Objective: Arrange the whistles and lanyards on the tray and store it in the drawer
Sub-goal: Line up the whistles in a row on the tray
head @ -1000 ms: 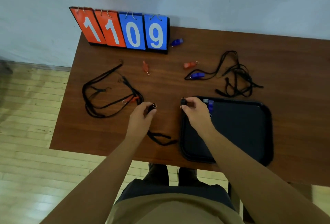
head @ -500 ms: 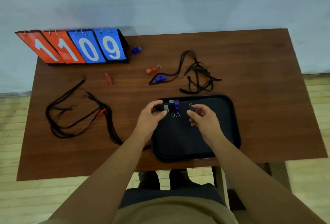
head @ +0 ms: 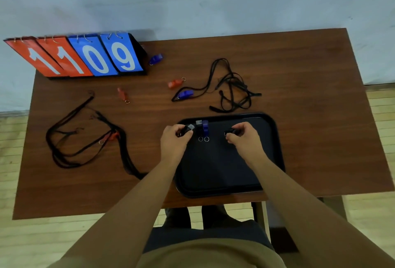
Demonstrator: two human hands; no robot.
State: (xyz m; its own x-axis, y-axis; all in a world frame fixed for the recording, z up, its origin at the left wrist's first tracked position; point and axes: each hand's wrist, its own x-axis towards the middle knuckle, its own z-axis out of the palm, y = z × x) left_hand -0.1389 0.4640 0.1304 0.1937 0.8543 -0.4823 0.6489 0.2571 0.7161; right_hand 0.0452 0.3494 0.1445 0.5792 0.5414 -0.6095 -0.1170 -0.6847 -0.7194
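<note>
A black tray (head: pixel 275 152) lies on the wooden table near its front edge. My left hand (head: pixel 174 140) pinches a black whistle (head: pixel 188 129) over the tray's far left corner. My right hand (head: pixel 245 139) pinches another black whistle (head: pixel 229 132) over the tray's far middle. Two whistles, one black (head: pixel 199 127) and one blue (head: pixel 205 127), lie side by side in the tray between my hands, rings toward me. Loose on the table are a blue whistle (head: pixel 156 59), two red ones (head: pixel 176 83) (head: pixel 122 95), and a blue whistle (head: pixel 185 94) on a lanyard bundle (head: pixel 233 88). More lanyards (head: pixel 81 135) lie left.
A flip scoreboard (head: pixel 85 56) reading 1109 stands at the table's far left corner against the wall. A red whistle (head: pixel 114 136) sits tangled in the left lanyards. The table's right side (head: pixel 320 96) is bare wood. Wooden floor shows beyond the table edges.
Both hands carried their black whistles from the table left of the tray to above the tray. The camera view shifted, so the table sits more to the left.
</note>
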